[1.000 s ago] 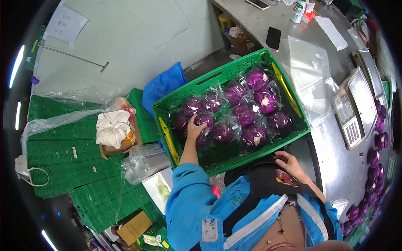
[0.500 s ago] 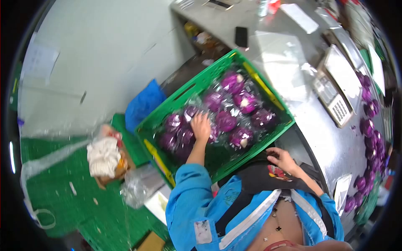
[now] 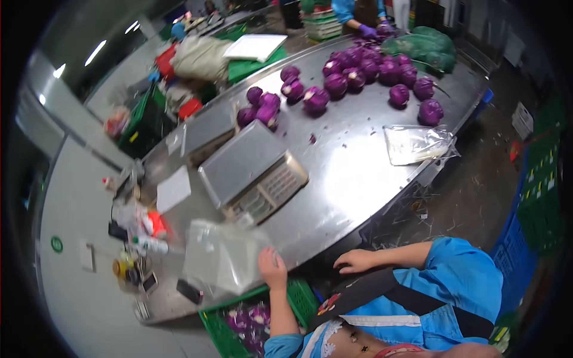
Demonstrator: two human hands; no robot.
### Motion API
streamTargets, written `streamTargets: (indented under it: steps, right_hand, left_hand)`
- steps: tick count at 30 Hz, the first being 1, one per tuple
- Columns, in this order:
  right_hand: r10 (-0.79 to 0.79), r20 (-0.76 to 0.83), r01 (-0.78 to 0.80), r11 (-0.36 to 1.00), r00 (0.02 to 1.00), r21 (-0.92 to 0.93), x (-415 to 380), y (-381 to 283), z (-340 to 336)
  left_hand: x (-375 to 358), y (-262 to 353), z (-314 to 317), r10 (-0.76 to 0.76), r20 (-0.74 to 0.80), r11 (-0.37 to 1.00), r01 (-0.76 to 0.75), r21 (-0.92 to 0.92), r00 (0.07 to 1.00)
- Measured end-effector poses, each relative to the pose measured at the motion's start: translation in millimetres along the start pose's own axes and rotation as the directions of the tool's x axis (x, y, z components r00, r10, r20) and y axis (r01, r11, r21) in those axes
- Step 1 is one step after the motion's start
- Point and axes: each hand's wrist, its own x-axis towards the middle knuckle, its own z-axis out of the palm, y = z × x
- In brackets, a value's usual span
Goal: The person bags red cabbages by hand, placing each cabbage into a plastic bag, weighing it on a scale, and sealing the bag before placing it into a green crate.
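Note:
My left hand (image 3: 273, 268) is over the steel table's near edge, beside the right side of a stack of clear plastic bags (image 3: 218, 256). Its fingers are slightly bent and apart, with nothing visible in them. My right hand (image 3: 353, 261) hovers in front of my body near the table edge, fingers loosely apart and holding nothing. Below my left hand, a green crate (image 3: 215, 331) holds wrapped purple cabbages (image 3: 239, 321), partly hidden by my forearm. A scale (image 3: 253, 173) stands on the table beyond the bags.
Unwrapped purple cabbages (image 3: 335, 85) and a green net bag (image 3: 421, 49) lie on the table's far part. A plastic packet (image 3: 418, 144) rests at the right edge. A phone (image 3: 190, 291) lies near the bags. A co-worker's gloved hand (image 3: 366, 31) is at the far end.
The view has swung from the crate to the table. My left hand has left the wrapped cabbages in the crate and moved to the table edge by the bags.

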Motion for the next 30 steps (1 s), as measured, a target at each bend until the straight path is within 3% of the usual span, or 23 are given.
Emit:
streamTargets:
  steps: [1, 2, 3, 4, 6, 7, 8, 9, 10, 11, 13, 14, 16, 18, 19, 20, 22, 23, 24, 25, 26, 28, 30]
  right_hand:
    - [0.130, -0.047, -0.124, 0.986, 0.990, 0.109, -1.3, 14.1, -28.1]
    - [0.175, -0.169, -0.158, 0.981, 0.970, 0.110, -5.9, 43.7, -48.4]
    - [0.297, -0.321, -0.273, 0.955, 0.899, 0.119, -14.6, 57.6, -76.7]
    - [0.445, -0.372, -0.358, 0.891, 0.815, 0.280, -21.8, 80.4, -108.8]
    - [0.762, -0.348, -0.484, 0.626, 0.546, 0.612, -44.2, 89.7, -186.5]
    - [0.551, -0.662, -0.441, 0.827, 0.508, 0.349, -58.4, 157.3, -202.1]
    - [0.560, -0.731, -0.413, 0.816, 0.389, 0.405, -77.8, 201.4, -232.9]
    - [0.505, -0.821, -0.521, 0.792, 0.266, 0.318, -95.0, 203.3, -277.0]
    - [0.576, -0.807, -0.594, 0.696, 0.128, 0.403, -117.2, 229.3, -316.3]
    - [0.343, -0.938, -0.540, 0.797, 0.039, 0.269, -135.5, 248.1, -353.2]
    - [-0.034, -0.995, -0.745, 0.665, -0.098, 0.051, -174.4, 283.1, -426.5]
    - [0.092, -0.980, -0.745, 0.638, -0.178, 0.196, -184.3, 256.6, -457.9]
    - [0.130, -0.841, -0.637, 0.595, -0.526, 0.490, -217.1, 306.7, -498.4]
    - [0.287, -0.653, -0.500, 0.454, -0.701, 0.737, -256.7, 376.1, -513.7]
    - [0.447, -0.543, -0.389, 0.393, -0.711, 0.833, -254.1, 370.5, -516.0]
    - [0.455, -0.543, -0.388, 0.393, -0.706, 0.834, -247.5, 377.2, -514.4]
    - [0.574, -0.703, -0.301, 0.643, -0.419, 0.705, -232.8, 381.8, -500.2]
    - [0.581, -0.703, -0.304, 0.640, -0.410, 0.706, -223.8, 377.0, -485.6]
    - [0.321, -0.929, -0.594, 0.717, -0.183, 0.365, -196.9, 330.6, -474.0]
    - [0.053, -0.989, -0.744, 0.664, 0.136, -0.066, -173.6, 293.9, -467.5]
    - [0.116, -0.961, -0.642, 0.763, 0.251, -0.076, -159.4, 277.9, -464.4]
    - [0.212, -0.976, -0.585, 0.799, 0.055, 0.141, -128.3, 269.2, -465.5]
    - [0.401, -0.912, -0.448, 0.834, 0.090, 0.323, -90.3, 298.5, -461.4]
  left_hand:
    - [18.4, -9.5, 13.4, -0.110, 0.119, 0.994, 0.107, 0.031, 0.987]
    - [33.4, -19.6, 22.1, -0.085, 0.125, 0.996, 0.082, 0.024, 0.989]
    - [46.6, -30.9, 29.9, -0.313, 0.327, 0.944, 0.253, 0.213, 0.892]
    - [55.3, -43.0, 40.7, -0.539, 0.455, 0.830, 0.353, 0.432, 0.709]
    - [36.9, -99.4, 78.6, -0.560, 0.352, 0.750, 0.278, 0.600, 0.750]
    - [32.8, -120.8, 86.7, -0.574, 0.344, 0.711, 0.244, 0.659, 0.743]
    - [38.1, -129.3, 94.3, -0.593, 0.333, 0.667, 0.215, 0.713, 0.733]
    - [49.6, -120.4, 89.2, -0.662, 0.249, 0.628, 0.341, 0.700, 0.707]
    - [64.8, -103.9, 78.9, -0.730, 0.160, 0.575, 0.469, 0.671, 0.665]
    - [65.7, -113.4, 75.7, -0.653, 0.180, 0.610, 0.370, 0.701, 0.736]
    - [56.1, -134.3, 60.0, -0.592, 0.201, 0.630, 0.293, 0.719, 0.780]
    - [54.1, -142.1, 57.0, -0.608, 0.199, 0.632, 0.316, 0.707, 0.769]
    - [45.9, -157.6, 60.6, -0.777, 0.154, 0.561, 0.562, 0.608, 0.610]
    - [41.5, -162.2, 82.9, -0.762, 0.073, 0.559, 0.596, 0.576, 0.644]
    - [35.2, -166.1, 89.8, -0.741, 0.010, 0.561, 0.610, 0.560, 0.671]
    - [34.2, -162.5, 96.9, -0.716, -0.051, 0.565, 0.621, 0.543, 0.696]
    - [25.2, -163.5, 106.0, -0.658, -0.171, 0.575, 0.636, 0.515, 0.733]
    - [16.6, -163.0, 109.1, -0.629, -0.230, 0.578, 0.644, 0.501, 0.743]
    - [5.5, -162.4, 112.3, -0.601, -0.289, 0.580, 0.656, 0.483, 0.745]
    - [-4.6, -158.9, 115.3, -0.574, -0.350, 0.583, 0.669, 0.461, 0.741]
    - [-8.3, -153.8, 114.5, -0.583, -0.358, 0.570, 0.681, 0.460, 0.729]
    - [39.6, -90.1, 98.4, -0.826, -0.129, 0.525, 0.833, 0.175, 0.548]
    - [45.5, -82.1, 101.1, -0.837, -0.190, 0.388, 0.802, 0.455, 0.513]
